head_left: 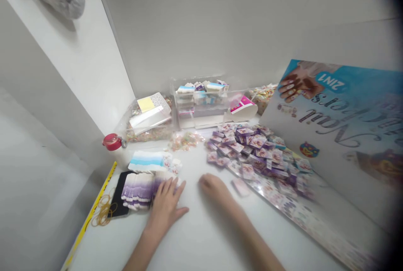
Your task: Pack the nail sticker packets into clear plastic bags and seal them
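My left hand (166, 199) lies with its fingers spread at the right end of a row of purple-and-white packets (138, 189), standing on edge close together. Its fingertips touch that end of the row. My right hand (212, 185) rests on the white table with its fingers curled under; whatever may be inside is hidden. To its right a single pale pink packet (241, 187) lies flat and slightly blurred. Beyond it spreads a heap of small purple floral boxes (248, 147). Behind the purple row is another row of blue-and-white packets (147, 161).
A dark flat object (119, 197) lies under the purple row, beside loose rubber bands (103, 212). A red-capped bottle (115, 149) stands at the left. At the back are a clear bin (201, 115) and filled plastic bags (147, 132). A large printed board (340, 132) leans at the right.
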`<state>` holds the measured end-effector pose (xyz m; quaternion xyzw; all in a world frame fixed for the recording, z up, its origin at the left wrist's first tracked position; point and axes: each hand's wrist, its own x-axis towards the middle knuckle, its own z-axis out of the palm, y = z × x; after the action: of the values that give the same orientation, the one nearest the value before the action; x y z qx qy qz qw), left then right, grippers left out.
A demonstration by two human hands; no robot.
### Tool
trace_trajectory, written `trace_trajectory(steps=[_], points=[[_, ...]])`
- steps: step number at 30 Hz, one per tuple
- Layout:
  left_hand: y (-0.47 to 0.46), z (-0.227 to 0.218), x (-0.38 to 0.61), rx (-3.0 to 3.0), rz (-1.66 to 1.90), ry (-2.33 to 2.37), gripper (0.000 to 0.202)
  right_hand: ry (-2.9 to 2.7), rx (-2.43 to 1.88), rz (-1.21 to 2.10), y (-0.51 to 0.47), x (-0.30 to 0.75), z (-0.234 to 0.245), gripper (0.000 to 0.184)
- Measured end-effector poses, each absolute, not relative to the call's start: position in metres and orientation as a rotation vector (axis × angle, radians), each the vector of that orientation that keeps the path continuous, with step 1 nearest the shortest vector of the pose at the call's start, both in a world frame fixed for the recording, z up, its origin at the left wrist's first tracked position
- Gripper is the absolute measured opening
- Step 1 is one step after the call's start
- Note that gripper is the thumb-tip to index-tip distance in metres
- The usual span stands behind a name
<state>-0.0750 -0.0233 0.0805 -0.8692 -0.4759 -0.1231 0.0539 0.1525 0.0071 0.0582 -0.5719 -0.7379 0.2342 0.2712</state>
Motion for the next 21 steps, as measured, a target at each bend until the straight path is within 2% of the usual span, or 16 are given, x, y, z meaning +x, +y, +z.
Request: trace_trajectory(steps=[4,8,12,16,21], points=[[-0.009,0.076,-0.065,-2.627,-0.251,-1.526,0.040,-2.028,-1.455,0.666,0.008,0.146,0.047,0.017],[-0.004,0.090,-0.073,-2.599,-0.271,-1.533,0.046,-2.008,-1.445,0.672,0.010,0.151,0.042,0.016],[0.003,0.101,-0.096,-2.465,-0.314,-1.650,0.039,-1.988,-1.444,0.686,0.009,0.150,0.042,0.016],[0.005,0.096,-0.118,-2.361,-0.341,-1.738,0.027,-1.974,-1.445,0.699,0.008,0.149,0.043,0.016],[0.001,0.082,-0.123,-2.285,-0.400,-1.764,0.028,-1.972,-1.439,0.710,0.008,0.151,0.045,0.017]])
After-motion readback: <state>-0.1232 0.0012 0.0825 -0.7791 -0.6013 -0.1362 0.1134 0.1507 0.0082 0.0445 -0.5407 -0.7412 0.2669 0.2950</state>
